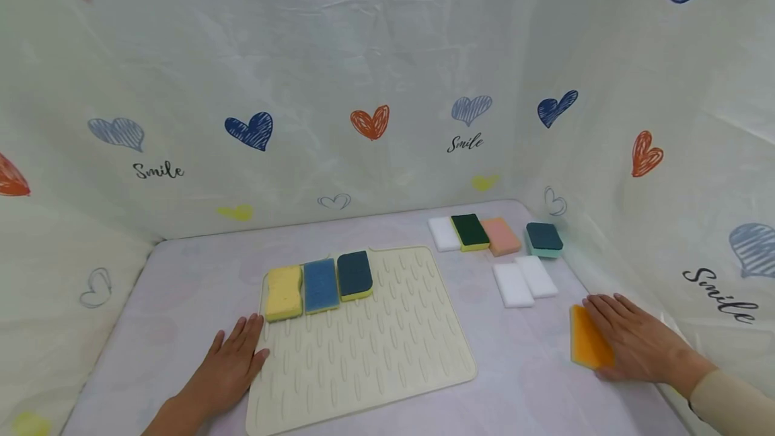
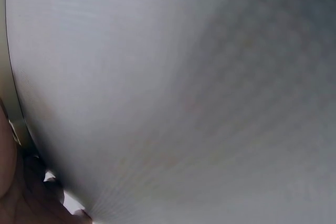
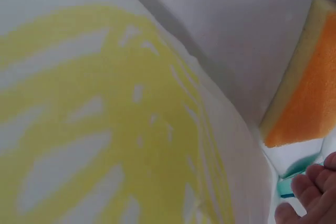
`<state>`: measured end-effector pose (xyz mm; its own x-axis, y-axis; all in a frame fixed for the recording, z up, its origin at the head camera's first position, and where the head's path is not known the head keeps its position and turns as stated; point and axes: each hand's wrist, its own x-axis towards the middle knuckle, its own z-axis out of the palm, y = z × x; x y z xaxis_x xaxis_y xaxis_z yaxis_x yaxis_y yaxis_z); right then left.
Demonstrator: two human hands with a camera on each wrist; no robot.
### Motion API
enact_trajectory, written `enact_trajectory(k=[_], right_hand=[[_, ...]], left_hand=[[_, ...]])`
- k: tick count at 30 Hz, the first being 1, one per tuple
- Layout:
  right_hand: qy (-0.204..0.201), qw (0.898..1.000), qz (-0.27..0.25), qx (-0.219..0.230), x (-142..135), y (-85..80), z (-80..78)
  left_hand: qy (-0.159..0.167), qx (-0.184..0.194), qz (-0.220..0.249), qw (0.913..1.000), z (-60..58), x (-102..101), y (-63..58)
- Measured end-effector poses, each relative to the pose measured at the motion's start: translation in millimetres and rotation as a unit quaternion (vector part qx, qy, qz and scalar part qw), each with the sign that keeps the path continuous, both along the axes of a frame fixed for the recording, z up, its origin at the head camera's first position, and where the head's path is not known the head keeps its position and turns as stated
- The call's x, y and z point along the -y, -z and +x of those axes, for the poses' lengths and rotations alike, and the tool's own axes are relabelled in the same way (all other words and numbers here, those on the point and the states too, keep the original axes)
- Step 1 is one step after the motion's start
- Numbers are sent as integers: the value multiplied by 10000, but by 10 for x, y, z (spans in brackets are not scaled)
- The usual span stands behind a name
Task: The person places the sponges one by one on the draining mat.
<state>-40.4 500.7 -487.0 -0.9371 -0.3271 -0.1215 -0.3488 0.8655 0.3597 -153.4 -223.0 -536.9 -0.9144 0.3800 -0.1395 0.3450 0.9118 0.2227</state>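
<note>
My left hand (image 1: 227, 369) rests with its fingers fairly straight at the left edge of a cream ridged mat (image 1: 387, 355). On the mat's far left part lie a yellow sponge (image 1: 284, 293), a blue sponge (image 1: 321, 285) and a dark-topped sponge (image 1: 354, 274) in a row. At the right my right hand (image 1: 642, 342) reaches over the right edge of an orange sponge (image 1: 590, 338), fingers extended. The orange sponge (image 3: 302, 87) shows a pale layer in the right wrist view, with fingertips (image 3: 307, 190) below it. Contact there is unclear. The left wrist view is mostly blurred grey.
Back right, a white sponge (image 1: 445, 234), a dark green sponge (image 1: 469, 231) and a pink sponge (image 1: 500, 236) stand in line. A teal sponge (image 1: 543, 239) sits beside them. Two white sponges (image 1: 512, 285) lie nearer. Heart-printed sheeting (image 1: 363, 173) walls the table (image 1: 514, 369).
</note>
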Motion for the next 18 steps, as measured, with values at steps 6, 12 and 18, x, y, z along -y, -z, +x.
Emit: enact_trajectory(k=[6, 12, 18], right_hand=[[572, 9951, -304, 747, 11, -48, -91], [785, 9879, -462, 1256, -15, -68, -175], [991, 9830, -610, 1422, -18, -58, -192]], left_hand=[[-9, -42, 40, 10000, 0, -2, 1], [-83, 130, 20, 9999, -8, 8, 11], [-61, 151, 70, 9998, -15, 15, 20]])
